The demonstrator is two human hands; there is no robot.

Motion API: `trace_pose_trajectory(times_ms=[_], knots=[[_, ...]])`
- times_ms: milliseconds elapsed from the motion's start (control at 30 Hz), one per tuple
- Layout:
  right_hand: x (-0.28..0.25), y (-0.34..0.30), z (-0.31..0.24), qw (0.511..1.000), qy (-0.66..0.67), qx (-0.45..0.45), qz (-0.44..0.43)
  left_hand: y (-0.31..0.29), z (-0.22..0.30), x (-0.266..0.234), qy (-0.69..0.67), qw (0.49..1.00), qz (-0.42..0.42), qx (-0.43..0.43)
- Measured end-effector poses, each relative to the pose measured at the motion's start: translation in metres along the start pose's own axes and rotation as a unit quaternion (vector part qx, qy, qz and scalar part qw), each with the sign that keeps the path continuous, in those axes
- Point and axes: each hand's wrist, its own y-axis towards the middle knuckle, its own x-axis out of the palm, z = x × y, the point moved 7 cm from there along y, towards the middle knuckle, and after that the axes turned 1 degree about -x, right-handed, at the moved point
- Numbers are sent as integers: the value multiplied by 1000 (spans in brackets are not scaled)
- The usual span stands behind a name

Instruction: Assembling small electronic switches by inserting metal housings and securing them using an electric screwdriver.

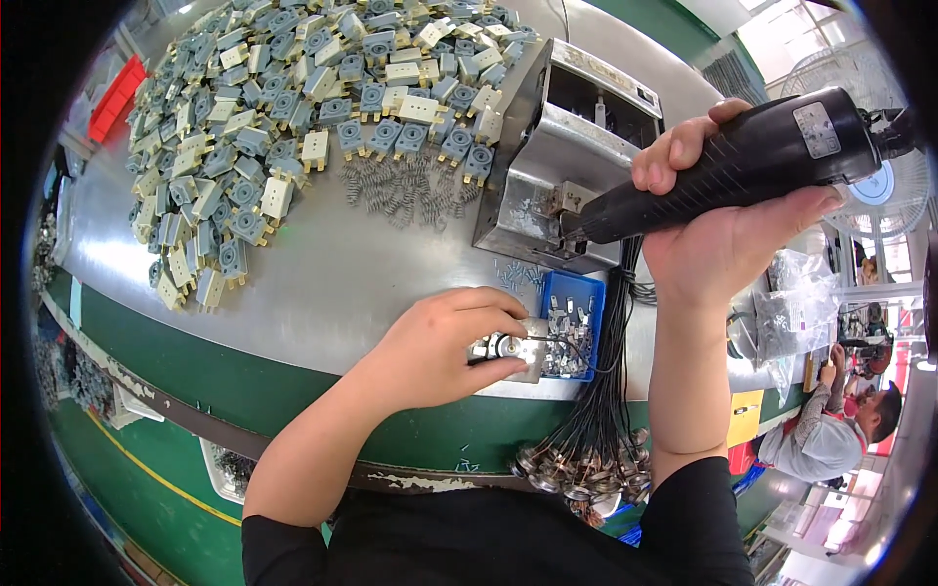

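Observation:
My right hand point(699, 259) is wrapped round a black electric screwdriver point(738, 171), held slanting over the right side of the bench. Its tip reaches the front of a metal screw feeder point(518, 186). At the near edge of the bench, my left hand point(440, 347) pinches a small part with a round metal face point(507, 346) between thumb and fingers. That part rests at a flat metal block point(533, 354), and a thin black wire runs from it to the right. My fingers hide some of it.
Grey and cream switch-like housings point(293, 98) are heaped at the back left, with loose springs point(405, 190) before them. Small screws point(518, 275) lie beside a blue tray point(599, 293) of metal tabs. Black cables point(614, 332) hang over the edge. A co-worker point(826, 444) sits far right.

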Motion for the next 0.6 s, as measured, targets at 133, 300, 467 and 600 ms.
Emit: trace_pose_trajectory(times_ms=[133, 300, 467, 600], knots=[[6, -2, -2, 999, -36, 5, -30, -2, 0, -1, -5, 1000, 9, 4], [17, -21, -6, 995, 38, 44, -78, -5, -1, -3, -13, 1000, 2, -3], [43, -45, -18, 975, 126, 37, -179, -4, -6, -3, -14, 1000, 2, -12], [59, -57, -7, 963, 131, 50, -230, -5, -10, -3, -9, 1000, -1, -11]])
